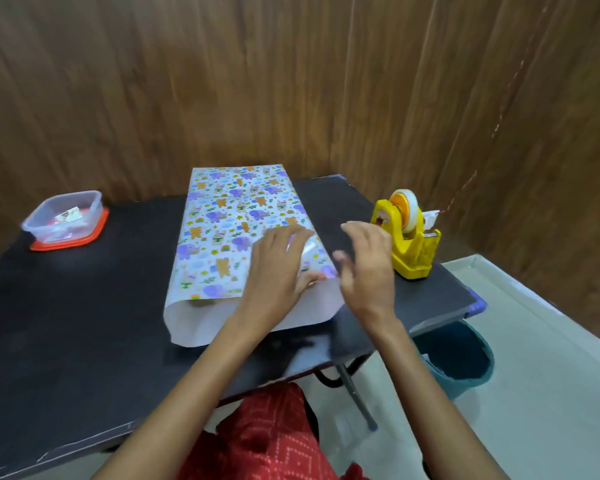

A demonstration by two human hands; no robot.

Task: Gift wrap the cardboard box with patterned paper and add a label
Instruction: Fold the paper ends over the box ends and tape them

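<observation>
Patterned paper (pixel 222 223) with elephants and bears is wrapped over the box in the middle of the black table (pixel 66 306); the box itself is hidden under it. The paper's white underside shows at the near open end. My left hand (pixel 278 268) lies flat on the paper's right side, fingers spread, pressing it down. My right hand (pixel 368 268) hovers just right of the paper's edge with fingers loosely curled; whether it holds a piece of tape is unclear. A yellow tape dispenser (pixel 409 237) stands to the right of that hand.
A clear plastic container (pixel 63 216) with small labels inside sits on its red lid at the table's far left. A teal bin (pixel 461 358) stands on the floor beside the table's right edge. A wooden wall rises behind the table.
</observation>
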